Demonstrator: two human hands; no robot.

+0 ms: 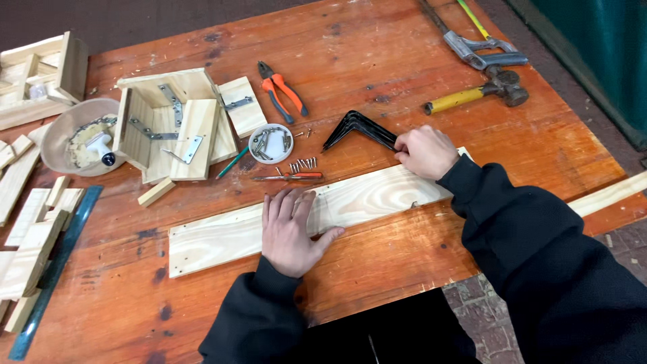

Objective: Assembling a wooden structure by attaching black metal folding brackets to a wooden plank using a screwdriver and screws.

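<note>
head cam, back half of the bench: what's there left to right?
Bowl → hinged wooden box → orange-handled pliers → black angle brackets → right hand → yellow-handled hammer.

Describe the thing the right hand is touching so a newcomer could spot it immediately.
On the orange wooden workbench, look just past the far edge of the long pale pine board. There the right hand pinches a stack of black metal L-shaped brackets. It is the only black, angled piece among the small silver screws.
</note>
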